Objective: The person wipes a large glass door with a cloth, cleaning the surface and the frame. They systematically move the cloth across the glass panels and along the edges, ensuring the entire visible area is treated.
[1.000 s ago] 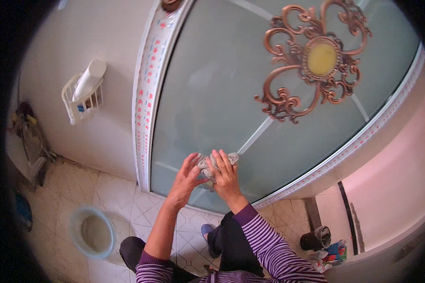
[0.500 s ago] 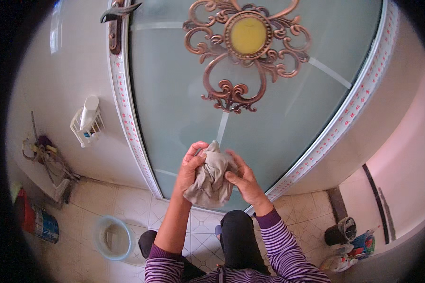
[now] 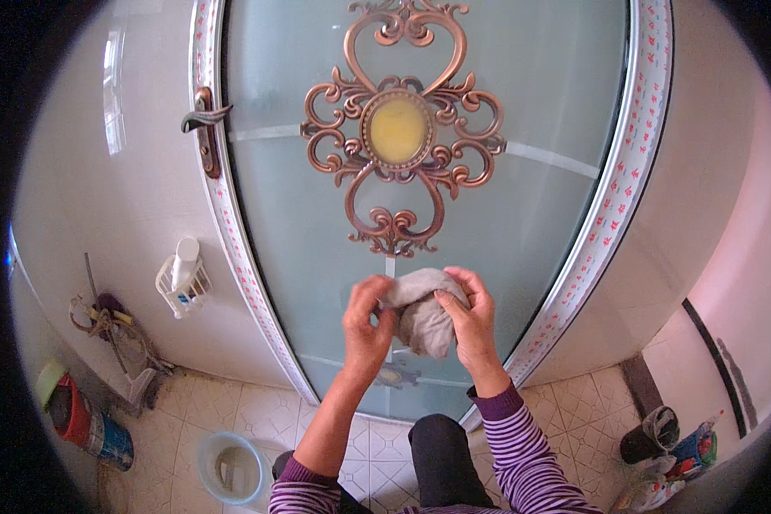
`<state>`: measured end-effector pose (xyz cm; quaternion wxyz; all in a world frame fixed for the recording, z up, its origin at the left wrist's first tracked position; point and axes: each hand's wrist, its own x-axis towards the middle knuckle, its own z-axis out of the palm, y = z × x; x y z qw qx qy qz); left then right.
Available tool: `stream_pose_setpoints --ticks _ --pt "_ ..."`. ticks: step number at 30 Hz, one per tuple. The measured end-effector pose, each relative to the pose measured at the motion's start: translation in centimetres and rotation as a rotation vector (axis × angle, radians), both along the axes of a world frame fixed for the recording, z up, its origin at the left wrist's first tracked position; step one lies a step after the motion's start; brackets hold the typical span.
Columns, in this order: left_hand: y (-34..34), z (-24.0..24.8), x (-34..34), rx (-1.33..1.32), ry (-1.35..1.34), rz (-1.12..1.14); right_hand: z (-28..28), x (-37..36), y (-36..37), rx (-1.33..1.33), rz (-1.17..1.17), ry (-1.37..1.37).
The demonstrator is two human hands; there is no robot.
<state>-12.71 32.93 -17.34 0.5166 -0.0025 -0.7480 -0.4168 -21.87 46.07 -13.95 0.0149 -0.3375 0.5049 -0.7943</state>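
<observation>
One frosted glass door point(image 3: 514, 227) fills twelve o'clock behind the grey cloth point(image 3: 427, 325), barring the way. A copper scroll ornament point(image 3: 398, 134) with a yellow centre sits on it, also at twelve. A pale-blue basin point(image 3: 206, 467) stands at eight o'clock, a black bin point(image 3: 647, 443) at four, a white slatted rack point(image 3: 172, 300) at nine. The cloth is bunched: the right hand point(image 3: 475, 321), at its three-o'clock side, grips it with thumb and fingers; the left hand point(image 3: 367, 330) curls at nine, whether holding it I cannot tell.

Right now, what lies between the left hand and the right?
In the head view, a bunched cloth lies between the left hand and right hand, with the door behind.
</observation>
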Motion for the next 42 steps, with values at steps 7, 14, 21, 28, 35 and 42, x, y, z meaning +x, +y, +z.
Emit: stream_pose_setpoints --ticks 7,14,21,28,35,42 --pt "-2.6 7.5 -4.9 -0.409 0.348 0.442 6.7 -4.7 -2.5 0.068 -0.946 1.129" --pt "-2.3 5.2 -6.7 -0.615 0.050 0.453 4.1 -5.7 -2.5 0.453 -0.975 1.322" --pt "-3.6 3.4 -7.0 -0.713 0.025 0.567 3.0 -6.0 -2.6 0.554 -1.122 1.493" --pt "-4.0 18.3 -6.1 -0.716 0.177 0.627 15.3 -4.5 -4.8 0.487 -1.178 1.421" --pt "-3.3 15.3 -5.5 -0.779 0.139 0.627 10.9 -4.9 -3.3 0.589 -1.145 1.456" --pt "-3.6 16.4 -5.4 -0.810 0.124 0.648 12.7 -4.5 -3.7 0.584 -1.120 1.416"
